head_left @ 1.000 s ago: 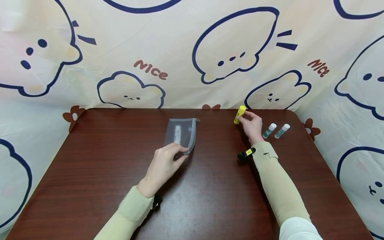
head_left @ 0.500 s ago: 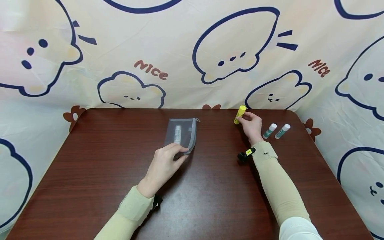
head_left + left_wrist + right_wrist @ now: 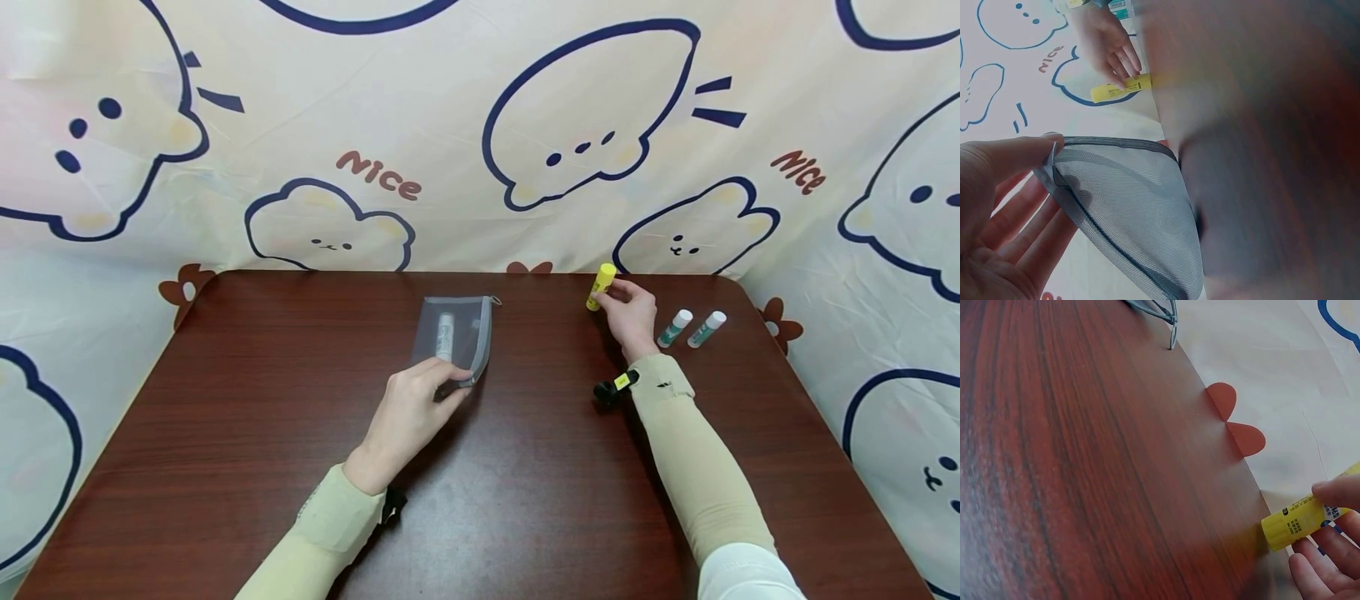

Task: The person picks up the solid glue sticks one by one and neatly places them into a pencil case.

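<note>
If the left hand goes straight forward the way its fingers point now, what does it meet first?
Probably the grey mesh pouch: the left hand already pinches its near edge, so it would push into the pouch and the white stick inside.

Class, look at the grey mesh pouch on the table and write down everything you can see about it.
The grey mesh pouch is a small, flat, see-through bag of fine netting with a darker grey edge binding and a zip pull at its far right corner. It lies on the dark wooden table, its long side running away from the person. A white stick shows through the mesh inside. The left hand pinches its near edge, and the left wrist view shows that edge lifted between thumb and fingers.
</note>
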The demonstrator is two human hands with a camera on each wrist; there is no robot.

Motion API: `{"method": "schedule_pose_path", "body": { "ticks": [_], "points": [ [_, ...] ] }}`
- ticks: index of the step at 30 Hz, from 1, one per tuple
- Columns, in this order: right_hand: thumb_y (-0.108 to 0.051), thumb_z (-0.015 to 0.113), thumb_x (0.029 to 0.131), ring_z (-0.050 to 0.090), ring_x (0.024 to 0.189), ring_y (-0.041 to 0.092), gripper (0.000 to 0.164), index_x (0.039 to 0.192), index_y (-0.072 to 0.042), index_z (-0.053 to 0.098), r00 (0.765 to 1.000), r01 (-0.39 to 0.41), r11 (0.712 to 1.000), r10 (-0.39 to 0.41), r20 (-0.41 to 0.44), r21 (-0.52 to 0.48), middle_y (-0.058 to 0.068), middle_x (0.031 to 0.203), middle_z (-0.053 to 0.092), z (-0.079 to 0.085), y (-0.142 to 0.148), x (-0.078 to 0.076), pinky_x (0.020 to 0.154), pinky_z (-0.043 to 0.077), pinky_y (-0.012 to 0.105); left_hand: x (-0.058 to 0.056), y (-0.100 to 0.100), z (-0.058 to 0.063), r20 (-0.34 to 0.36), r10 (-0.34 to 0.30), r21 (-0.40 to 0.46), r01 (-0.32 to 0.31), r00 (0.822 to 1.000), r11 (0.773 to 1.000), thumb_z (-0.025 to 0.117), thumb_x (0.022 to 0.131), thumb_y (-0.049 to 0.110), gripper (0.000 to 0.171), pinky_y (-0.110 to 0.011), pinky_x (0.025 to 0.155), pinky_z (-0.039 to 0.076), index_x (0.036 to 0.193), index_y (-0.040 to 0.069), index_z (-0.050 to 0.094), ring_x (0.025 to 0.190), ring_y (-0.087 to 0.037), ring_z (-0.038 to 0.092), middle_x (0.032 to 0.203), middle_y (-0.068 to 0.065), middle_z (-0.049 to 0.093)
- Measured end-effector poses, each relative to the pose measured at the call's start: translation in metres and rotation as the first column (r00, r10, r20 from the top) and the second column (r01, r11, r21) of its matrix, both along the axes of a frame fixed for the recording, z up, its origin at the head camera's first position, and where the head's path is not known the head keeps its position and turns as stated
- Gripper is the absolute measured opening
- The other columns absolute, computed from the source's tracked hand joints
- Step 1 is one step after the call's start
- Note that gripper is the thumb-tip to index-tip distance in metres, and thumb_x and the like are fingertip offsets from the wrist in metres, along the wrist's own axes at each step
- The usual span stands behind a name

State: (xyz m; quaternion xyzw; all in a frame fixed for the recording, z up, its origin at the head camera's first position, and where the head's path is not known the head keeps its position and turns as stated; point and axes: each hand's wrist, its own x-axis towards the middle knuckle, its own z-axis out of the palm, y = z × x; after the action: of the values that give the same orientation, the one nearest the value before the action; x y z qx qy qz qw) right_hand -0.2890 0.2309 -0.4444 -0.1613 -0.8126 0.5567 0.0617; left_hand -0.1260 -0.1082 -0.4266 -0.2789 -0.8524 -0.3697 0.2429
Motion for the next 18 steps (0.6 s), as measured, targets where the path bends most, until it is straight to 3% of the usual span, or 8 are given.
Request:
{"method": "schedule_pose_path", "body": {
  "ticks": [18],
  "points": [
    [-0.026,0.075,0.096,0.06,0.12,0.023,0.046,0.137,-0.009,0.064,1.0,-0.001,1.0,0.0,-0.014,-0.019,0.01,0.131,0.064,0.0021,0.0001,0.0023,0.099,0.05,0.036,-0.0008,-0.0001,-0.0009,0.003,0.003,-0.005,-0.003,1.0,1.0,0.086,0.078,-0.003,0.025,-0.029,0.069,0.057,0.098,0.009,0.078,0.082,-0.017,0.071,0.093,0.0,0.072]
  ]
}}
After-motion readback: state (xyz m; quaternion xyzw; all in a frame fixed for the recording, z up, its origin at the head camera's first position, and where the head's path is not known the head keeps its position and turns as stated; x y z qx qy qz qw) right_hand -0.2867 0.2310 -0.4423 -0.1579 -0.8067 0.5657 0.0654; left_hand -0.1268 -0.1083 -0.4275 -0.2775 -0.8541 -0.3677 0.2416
